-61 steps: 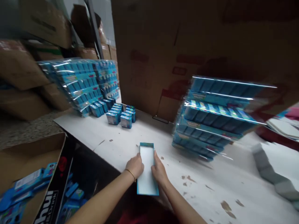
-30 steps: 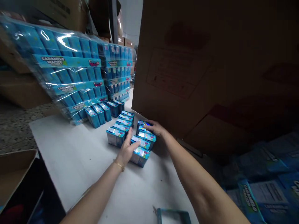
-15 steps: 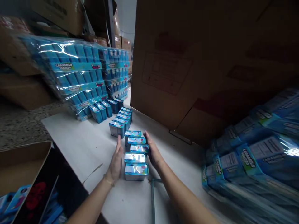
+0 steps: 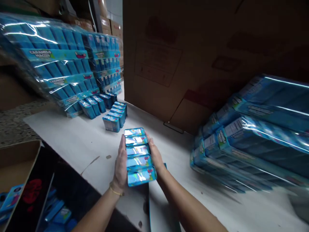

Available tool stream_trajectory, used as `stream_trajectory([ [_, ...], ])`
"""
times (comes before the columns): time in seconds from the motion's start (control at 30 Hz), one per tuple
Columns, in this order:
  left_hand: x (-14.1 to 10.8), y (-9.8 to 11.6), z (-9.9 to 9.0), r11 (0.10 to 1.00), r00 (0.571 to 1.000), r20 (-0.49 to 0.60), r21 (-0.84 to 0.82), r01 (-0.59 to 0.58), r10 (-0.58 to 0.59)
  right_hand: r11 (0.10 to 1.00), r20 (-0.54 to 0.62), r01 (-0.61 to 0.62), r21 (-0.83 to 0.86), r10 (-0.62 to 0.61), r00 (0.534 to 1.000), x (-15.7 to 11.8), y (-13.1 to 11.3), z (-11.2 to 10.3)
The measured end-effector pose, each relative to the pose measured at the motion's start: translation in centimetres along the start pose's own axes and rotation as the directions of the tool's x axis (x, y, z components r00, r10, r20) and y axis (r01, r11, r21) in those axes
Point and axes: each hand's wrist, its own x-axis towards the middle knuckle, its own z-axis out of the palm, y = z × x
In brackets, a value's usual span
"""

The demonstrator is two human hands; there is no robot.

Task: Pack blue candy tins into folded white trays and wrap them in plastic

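Open tray (image 4: 162, 206) on white tabletop (image 4: 101, 141), nearest the person, partly under R forearm. Just above it — L hand (image 4: 121, 166) and R hand (image 4: 155, 153) squeeze a row of five blue tins (image 4: 138, 151) btwn them, fingers fairly straight along the sides, one hand per side. Carton w/ blue packs (image 4: 14, 201) at lower L. Beyond the held row, a second row of tins (image 4: 113, 117) stands on the table, w/ more tins (image 4: 93, 106) by the wrapped stacks (image 4: 60, 69) far L. Wrapped stack (image 4: 253, 138) on R — big brown cardboard box (image 4: 193, 58) behind.
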Motion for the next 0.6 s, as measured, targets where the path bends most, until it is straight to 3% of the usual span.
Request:
stream_trajectory([
  [0.1, -4.1, 2.7, 2.9, 0.988, 0.989, -0.069, -0.076, -0.134, 0.129, 0.998, -0.107, -0.006, 0.066, 0.013, 0.994, -5.4, -2.4, -2.4],
  [0.27, -9.3, 4.0, 6.9, 0.992, 0.993, 0.048, -0.068, -0.103, 0.107, 0.978, -0.226, -0.048, 0.202, 0.094, 0.970, -11.7, -2.5, -5.9],
  [0.43, -10.9, 2.4, 8.0, 0.999, 0.997, 0.070, -0.034, -0.037, 0.040, 0.972, -0.225, -0.071, 0.225, 0.123, 0.966, -13.2, -0.6, -7.0],
  [0.6, -10.9, 2.0, 8.3, 0.998, 0.994, 0.091, -0.020, -0.055, 0.056, 0.982, -0.276, -0.052, 0.180, 0.102, 0.956, -13.6, -0.1, -7.5],
])
